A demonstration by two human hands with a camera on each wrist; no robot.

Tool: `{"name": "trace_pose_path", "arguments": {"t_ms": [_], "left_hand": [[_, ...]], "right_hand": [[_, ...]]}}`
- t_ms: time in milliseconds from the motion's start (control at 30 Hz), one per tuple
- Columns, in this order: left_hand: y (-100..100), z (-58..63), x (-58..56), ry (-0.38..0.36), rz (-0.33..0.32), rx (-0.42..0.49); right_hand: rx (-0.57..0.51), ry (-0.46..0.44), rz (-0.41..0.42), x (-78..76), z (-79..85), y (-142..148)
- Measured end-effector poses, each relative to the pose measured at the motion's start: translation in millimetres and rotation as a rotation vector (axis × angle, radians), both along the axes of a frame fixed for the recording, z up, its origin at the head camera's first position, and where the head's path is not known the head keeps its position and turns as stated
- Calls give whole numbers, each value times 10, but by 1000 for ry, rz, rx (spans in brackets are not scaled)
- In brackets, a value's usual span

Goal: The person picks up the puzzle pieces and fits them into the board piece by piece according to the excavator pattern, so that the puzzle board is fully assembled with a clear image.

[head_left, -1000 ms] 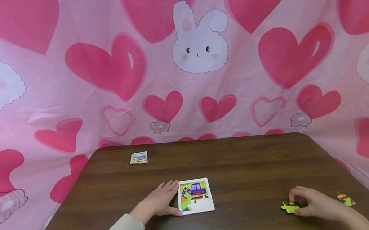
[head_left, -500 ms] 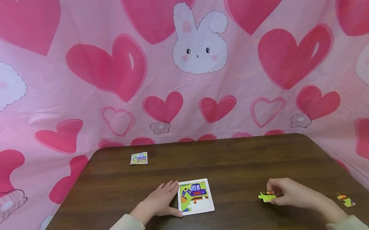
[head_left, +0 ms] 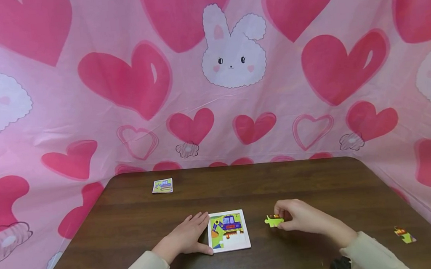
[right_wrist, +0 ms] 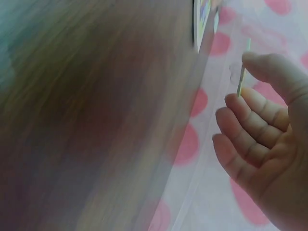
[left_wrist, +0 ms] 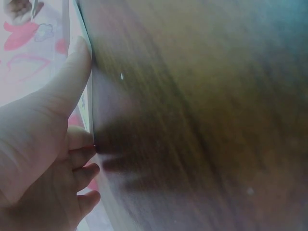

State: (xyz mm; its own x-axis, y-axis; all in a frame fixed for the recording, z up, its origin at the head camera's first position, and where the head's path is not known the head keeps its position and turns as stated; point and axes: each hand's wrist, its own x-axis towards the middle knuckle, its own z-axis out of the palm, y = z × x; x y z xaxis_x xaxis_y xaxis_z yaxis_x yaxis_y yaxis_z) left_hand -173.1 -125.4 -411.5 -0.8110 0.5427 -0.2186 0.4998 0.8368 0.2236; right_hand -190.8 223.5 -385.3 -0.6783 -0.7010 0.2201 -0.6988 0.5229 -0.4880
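A white-framed jigsaw puzzle [head_left: 228, 230] with a blue excavator picture lies mid-table, its lower right area showing bare white. My left hand [head_left: 187, 234] rests at its left edge, fingers straight and thumb along the lower left corner. To the right of the frame, my right hand [head_left: 301, 216] pinches a yellow-green puzzle piece [head_left: 273, 221] between thumb and fingers. Seen edge-on in the right wrist view, that piece [right_wrist: 244, 70] is a thin sliver above the tabletop. Another puzzle piece [head_left: 405, 235] lies far right on the table.
A small picture card [head_left: 162, 186] of an excavator lies at the table's back left. The dark wooden table [head_left: 280, 180] reaches back to a pink cloth [head_left: 220, 100] with hearts and rabbits hanging behind and at the sides.
My right hand has carried the pinched puzzle piece leftward from the right side of the table, closer to the frame. The left hand has stayed at the frame's edge.
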Motion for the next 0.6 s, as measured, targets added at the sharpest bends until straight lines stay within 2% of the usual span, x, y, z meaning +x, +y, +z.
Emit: {"name": "trace_pose_path", "arguments": {"t_ms": [333, 600], "left_hand": [[-10, -13, -4, -8, 4, 10], [-10, -4, -2, -6, 2, 4]], "right_hand": [[89, -7, -28, -18, -57, -587], [158, -13, -22, 18, -134, -909]]}}
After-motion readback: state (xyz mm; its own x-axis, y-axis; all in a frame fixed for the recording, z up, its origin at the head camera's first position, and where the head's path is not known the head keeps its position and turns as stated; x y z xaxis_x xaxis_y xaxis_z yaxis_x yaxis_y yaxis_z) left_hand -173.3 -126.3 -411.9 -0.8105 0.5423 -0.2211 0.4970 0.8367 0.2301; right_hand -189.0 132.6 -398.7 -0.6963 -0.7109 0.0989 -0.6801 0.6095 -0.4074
